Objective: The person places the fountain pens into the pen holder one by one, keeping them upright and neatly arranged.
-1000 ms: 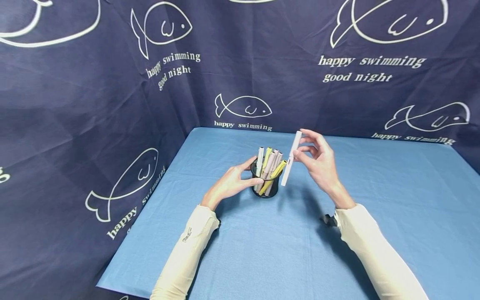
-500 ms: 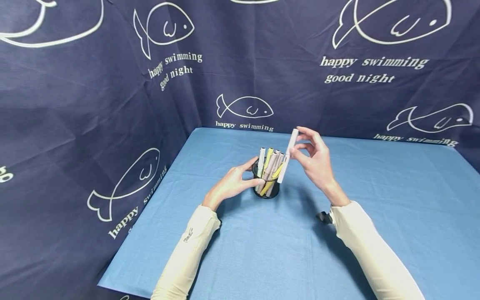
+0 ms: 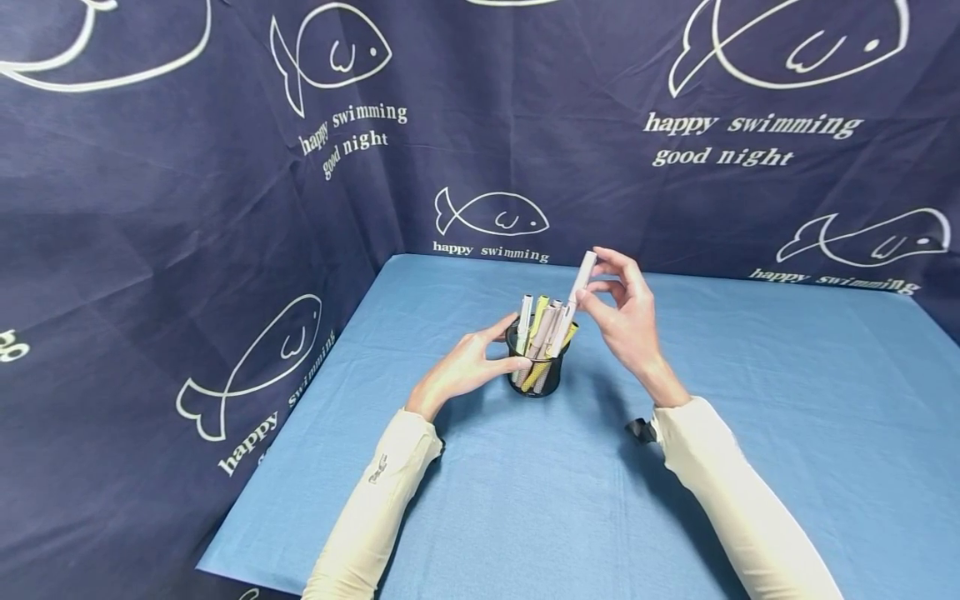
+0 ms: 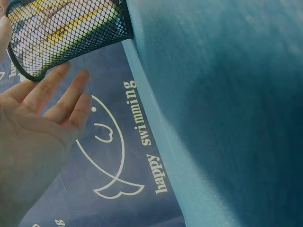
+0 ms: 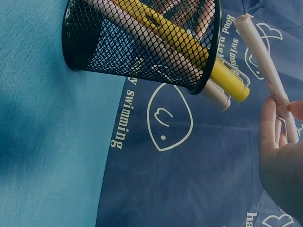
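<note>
A black mesh pen holder (image 3: 551,384) stands upright on the blue-covered table, filled with several yellow, white and pinkish pens (image 3: 538,333). My left hand (image 3: 468,362) holds it at the rim, the thumb on the near side and the fingers on the far side. In the left wrist view the lower fingers of the left hand (image 4: 42,118) hang loose beside the mesh. My right hand (image 3: 630,325) pinches a pale pink pen (image 3: 586,268) near its upper part, tilted above the holder. In the right wrist view the pen's (image 5: 262,54) free end is outside the mesh.
A blue cloth (image 3: 540,500) covers the table. Behind and to the left hangs a dark blue curtain (image 3: 480,117) with white fish drawings and lettering. A yellow pen (image 5: 229,80) sticks out past the holder's rim on the right hand's side.
My right hand has moved left and slightly upward with the pen, bringing its lower end from beside the holder to over its opening. The left hand stays on the holder.
</note>
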The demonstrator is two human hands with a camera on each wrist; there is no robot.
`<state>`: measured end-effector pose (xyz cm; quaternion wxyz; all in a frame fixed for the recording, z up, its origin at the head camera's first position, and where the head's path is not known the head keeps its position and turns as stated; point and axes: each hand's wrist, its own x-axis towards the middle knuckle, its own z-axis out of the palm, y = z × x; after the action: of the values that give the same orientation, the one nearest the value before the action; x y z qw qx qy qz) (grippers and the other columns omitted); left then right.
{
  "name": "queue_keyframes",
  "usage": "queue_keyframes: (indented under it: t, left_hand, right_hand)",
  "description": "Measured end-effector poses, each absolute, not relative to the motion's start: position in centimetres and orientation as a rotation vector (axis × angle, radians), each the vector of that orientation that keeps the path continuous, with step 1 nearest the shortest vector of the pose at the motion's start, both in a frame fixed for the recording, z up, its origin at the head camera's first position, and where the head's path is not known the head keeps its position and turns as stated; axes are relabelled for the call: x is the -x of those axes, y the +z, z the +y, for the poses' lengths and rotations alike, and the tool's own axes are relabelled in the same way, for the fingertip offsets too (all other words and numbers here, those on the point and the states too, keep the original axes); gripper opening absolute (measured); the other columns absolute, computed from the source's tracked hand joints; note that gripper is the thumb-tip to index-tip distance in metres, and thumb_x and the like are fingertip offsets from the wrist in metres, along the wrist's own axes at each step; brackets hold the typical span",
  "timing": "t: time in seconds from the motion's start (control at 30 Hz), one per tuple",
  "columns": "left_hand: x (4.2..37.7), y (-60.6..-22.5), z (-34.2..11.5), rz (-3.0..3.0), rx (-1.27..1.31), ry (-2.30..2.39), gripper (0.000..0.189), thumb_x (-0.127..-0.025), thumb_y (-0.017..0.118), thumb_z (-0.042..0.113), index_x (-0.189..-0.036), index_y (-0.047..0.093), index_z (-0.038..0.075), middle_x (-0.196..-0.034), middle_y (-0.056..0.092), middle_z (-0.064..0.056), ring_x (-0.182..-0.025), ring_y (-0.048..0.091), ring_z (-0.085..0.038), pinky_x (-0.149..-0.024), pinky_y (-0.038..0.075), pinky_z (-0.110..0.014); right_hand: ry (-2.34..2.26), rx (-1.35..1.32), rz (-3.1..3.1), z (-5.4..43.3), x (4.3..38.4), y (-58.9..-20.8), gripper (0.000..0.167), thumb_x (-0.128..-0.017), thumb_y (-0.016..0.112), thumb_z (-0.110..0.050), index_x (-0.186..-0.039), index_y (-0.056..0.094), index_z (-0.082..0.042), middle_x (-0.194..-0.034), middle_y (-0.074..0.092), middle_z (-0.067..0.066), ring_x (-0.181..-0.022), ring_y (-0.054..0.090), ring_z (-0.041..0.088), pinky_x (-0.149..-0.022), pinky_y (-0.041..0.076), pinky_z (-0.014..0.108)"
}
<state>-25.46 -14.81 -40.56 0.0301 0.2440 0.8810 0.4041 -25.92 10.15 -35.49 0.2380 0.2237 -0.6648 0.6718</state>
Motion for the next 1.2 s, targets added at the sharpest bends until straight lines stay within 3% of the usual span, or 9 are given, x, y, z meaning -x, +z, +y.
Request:
queue_keyframes:
  t: [0.17,0.77,1.0,1.2]
  left_hand:
    - [25.5,-40.5,-14.8,2.712,-0.752,1.239,0.082,-0.095,0.073,0.051,-0.164,0.033,0.034,-0.144,0.06,-0.013,-0.136,0.052,-0.022,-0.112,0.039,-0.042]
    - [25.4,-40.5,-14.8,2.722,-0.755,1.241,0.081,-0.095,0.073,0.049,-0.164,0.034,0.032,-0.141,0.062,-0.012,-0.134,0.053,-0.02,-0.112,0.04,-0.041]
    - [25.5,-40.5,-14.8,2.718,-0.769,1.239,0.082,-0.095,0.074,0.05,-0.164,0.033,0.031,-0.14,0.063,-0.011,-0.134,0.053,-0.02,-0.113,0.039,-0.041]
    - [25.4,-40.5,-14.8,2.713,-0.765,1.246,0.08,-0.095,0.073,0.05,-0.163,0.035,0.032,-0.14,0.063,-0.011,-0.133,0.054,-0.019,-0.112,0.04,-0.04]
  right_hand:
    - [1.837,-0.619,-1.79,9.8,26.2,-35.7,0.061,-0.086,0.065,0.025,-0.144,0.049,0.012,-0.115,0.056,0.016,-0.089,0.063,0.017,-0.075,0.055,0.021]
    - [1.826,-0.625,-1.843,9.0,26.0,-36.3,0.062,-0.091,0.063,0.021,-0.148,0.046,0.006,-0.12,0.051,0.005,-0.098,0.058,0.019,-0.076,0.054,0.019]
    - [1.817,-0.621,-1.865,8.9,26.0,-36.4,0.062,-0.09,0.06,0.024,-0.148,0.042,0.011,-0.121,0.049,0.012,-0.1,0.057,0.021,-0.076,0.053,0.017]
    - [1.831,-0.618,-1.881,8.9,25.8,-36.6,0.061,-0.091,0.063,0.02,-0.148,0.045,0.007,-0.121,0.049,0.01,-0.101,0.057,0.019,-0.077,0.053,0.018]
